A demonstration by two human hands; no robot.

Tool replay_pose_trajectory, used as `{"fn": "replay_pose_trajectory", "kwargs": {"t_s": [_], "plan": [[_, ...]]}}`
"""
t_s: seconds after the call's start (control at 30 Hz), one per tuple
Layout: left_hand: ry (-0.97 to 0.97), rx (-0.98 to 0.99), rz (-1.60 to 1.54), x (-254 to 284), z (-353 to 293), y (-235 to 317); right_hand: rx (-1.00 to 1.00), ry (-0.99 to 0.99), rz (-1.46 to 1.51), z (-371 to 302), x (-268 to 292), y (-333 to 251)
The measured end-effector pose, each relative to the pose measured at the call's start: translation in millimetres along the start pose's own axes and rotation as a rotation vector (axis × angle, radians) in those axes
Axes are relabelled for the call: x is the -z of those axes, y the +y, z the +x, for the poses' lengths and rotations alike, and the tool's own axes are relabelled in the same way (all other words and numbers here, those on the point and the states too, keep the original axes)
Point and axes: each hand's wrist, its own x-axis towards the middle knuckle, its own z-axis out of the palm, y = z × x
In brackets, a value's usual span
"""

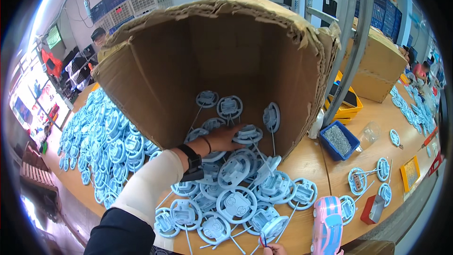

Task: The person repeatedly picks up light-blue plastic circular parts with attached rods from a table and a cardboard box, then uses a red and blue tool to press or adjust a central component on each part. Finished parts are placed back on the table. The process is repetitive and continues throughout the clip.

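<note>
My left hand (225,139), with a dark band and watch at its wrist, reaches into a big cardboard box (141,66) lying on its side. Its fingers are closed at the rim of a light-blue toy steering wheel (248,134); some fingertips are hidden. More such wheels (236,204), many trailing thin pale rods, spill from the box mouth toward me. At the bottom edge my right hand (274,250) shows only in part, its fingers pinched on thin red and blue wires (263,242) beside another wheel (274,228).
Left of the box rises a large heap of light-blue wheels (108,137). Right stand a pink-and-blue toy car (327,225), a blue bin of small screws (339,140), a clear cup (370,133) and a red box (373,209). A metal post (351,52) borders the box. Other people sit farther off.
</note>
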Motion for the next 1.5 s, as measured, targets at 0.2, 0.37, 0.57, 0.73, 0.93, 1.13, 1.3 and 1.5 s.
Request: {"fn": "replay_pose_trajectory", "kwargs": {"t_s": [0.2,0.37,0.57,0.73,0.93,1.13,1.3,1.5], "plan": [[-0.086,-0.105,0.145,18.5,-20.3,13.0,0.15,0.02,0.042,-3.0,1.0,13.4],[-0.02,-0.139,0.268,43.0,-39.7,5.9,0.237,0.039,0.186,-4.4,0.8,23.3],[0.2,-0.052,0.403,49.7,-124.9,-26.5,0.41,-0.006,0.128,3.2,0.6,36.5],[0.193,-0.065,0.319,51.3,-197.0,8.5,0.459,-0.035,0.144,7.7,-0.8,41.4],[0.251,-0.236,0.178,12.2,-283.3,25.8,0.399,-0.026,0.297,-14.5,1.1,23.5],[0.44,-0.156,0.035,-53.1,-357.1,23.4,0.389,-0.067,0.298,-49.9,-1.9,29.2],[0.633,-0.257,-0.034,-95.9,-356.7,30.8,0.375,0.131,0.074,-51.1,-8.3,24.2],[0.582,-0.382,-0.233,-122.4,-350.6,74.7,0.342,0.302,-0.567,-29.8,-29.3,-1.6]]}}
